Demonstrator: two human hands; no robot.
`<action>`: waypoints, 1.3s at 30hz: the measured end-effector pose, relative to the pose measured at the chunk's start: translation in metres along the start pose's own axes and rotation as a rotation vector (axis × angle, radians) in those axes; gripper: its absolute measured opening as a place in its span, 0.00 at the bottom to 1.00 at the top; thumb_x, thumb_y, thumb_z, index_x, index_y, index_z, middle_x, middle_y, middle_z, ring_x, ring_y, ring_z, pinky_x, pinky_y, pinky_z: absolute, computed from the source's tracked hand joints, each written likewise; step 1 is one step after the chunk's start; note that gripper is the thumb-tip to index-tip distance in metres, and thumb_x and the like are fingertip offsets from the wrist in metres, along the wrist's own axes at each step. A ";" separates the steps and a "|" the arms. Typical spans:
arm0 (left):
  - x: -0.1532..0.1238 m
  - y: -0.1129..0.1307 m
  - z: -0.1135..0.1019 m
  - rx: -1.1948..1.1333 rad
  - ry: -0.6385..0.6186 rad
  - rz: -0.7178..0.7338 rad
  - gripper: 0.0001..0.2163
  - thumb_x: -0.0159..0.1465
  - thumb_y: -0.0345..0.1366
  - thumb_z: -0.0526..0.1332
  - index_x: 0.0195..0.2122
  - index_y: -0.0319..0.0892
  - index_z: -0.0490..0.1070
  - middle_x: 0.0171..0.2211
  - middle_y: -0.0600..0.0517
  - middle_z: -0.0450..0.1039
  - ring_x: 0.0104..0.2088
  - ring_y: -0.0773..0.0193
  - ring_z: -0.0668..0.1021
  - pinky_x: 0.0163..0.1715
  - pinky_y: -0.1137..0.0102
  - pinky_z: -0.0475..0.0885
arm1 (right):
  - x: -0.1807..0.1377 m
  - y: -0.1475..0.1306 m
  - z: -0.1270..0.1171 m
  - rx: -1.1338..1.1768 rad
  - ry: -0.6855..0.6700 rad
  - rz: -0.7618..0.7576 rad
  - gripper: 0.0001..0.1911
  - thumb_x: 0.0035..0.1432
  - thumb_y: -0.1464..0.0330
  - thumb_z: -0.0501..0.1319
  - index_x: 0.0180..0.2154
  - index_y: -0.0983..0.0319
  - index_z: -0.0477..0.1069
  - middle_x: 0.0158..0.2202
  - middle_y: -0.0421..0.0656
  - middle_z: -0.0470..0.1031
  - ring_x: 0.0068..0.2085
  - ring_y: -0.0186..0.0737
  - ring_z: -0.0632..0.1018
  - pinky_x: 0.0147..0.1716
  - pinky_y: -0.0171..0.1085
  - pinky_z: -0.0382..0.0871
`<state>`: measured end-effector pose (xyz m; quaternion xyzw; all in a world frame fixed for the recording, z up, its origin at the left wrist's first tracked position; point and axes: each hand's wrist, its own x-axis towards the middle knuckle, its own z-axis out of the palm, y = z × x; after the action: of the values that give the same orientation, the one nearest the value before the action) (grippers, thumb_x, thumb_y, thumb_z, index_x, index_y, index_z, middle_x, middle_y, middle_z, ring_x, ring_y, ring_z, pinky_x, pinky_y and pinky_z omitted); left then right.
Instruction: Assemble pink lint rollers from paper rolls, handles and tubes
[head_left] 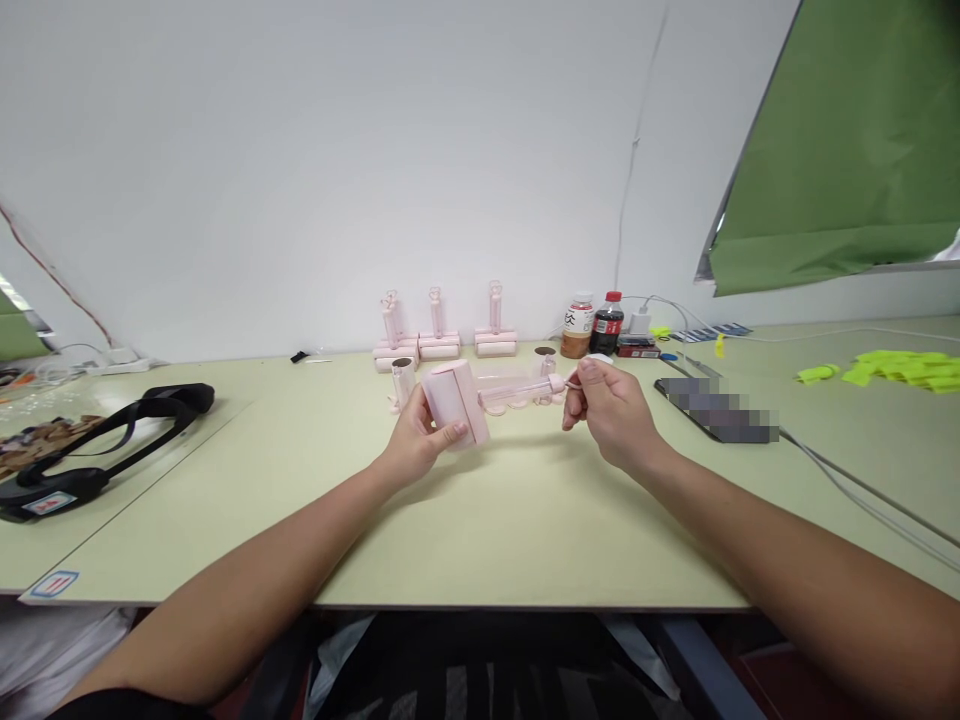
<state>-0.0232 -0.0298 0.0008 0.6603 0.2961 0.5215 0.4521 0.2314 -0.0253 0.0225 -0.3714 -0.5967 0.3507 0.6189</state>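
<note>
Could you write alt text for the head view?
A person's left hand grips the broad head of a pink roller while the right hand holds its handle's end, above a pale green table; three similar rollers stand near the wall.

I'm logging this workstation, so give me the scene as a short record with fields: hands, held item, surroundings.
Left hand: grips the head of a pink roller
Right hand: fingers closed at the far end of its clear handle
Held item position: raised above the table
Along the wall: three similar rollers, handles up
Bottles: white-capped beside red-capped
Right side: dark phone-like device, partly pixelated; yellow-green pieces
Left side: black strap-like device
</note>
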 end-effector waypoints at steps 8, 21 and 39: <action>0.001 0.002 -0.001 0.016 0.002 -0.024 0.26 0.56 0.43 0.68 0.52 0.42 0.60 0.51 0.43 0.71 0.44 0.57 0.77 0.37 0.66 0.76 | -0.001 0.001 0.001 0.012 -0.011 0.015 0.26 0.59 0.45 0.56 0.26 0.61 0.64 0.16 0.35 0.65 0.16 0.32 0.71 0.18 0.32 0.66; 0.007 -0.001 -0.005 -0.236 0.114 -0.295 0.22 0.55 0.49 0.65 0.45 0.42 0.64 0.29 0.53 0.69 0.22 0.66 0.72 0.14 0.71 0.72 | -0.010 -0.002 0.009 0.045 -0.260 0.091 0.23 0.60 0.47 0.56 0.29 0.61 0.63 0.21 0.36 0.70 0.20 0.32 0.74 0.21 0.33 0.66; 0.001 -0.002 0.001 -0.367 -0.208 -0.622 0.24 0.62 0.52 0.60 0.52 0.39 0.67 0.40 0.43 0.75 0.28 0.61 0.77 0.18 0.69 0.74 | -0.025 0.007 0.022 0.049 -0.448 -0.001 0.18 0.53 0.61 0.67 0.44 0.60 0.70 0.34 0.42 0.76 0.25 0.35 0.77 0.26 0.39 0.77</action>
<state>-0.0222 -0.0285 -0.0002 0.4960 0.3368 0.3339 0.7274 0.2083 -0.0427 0.0048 -0.2687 -0.7108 0.4383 0.4801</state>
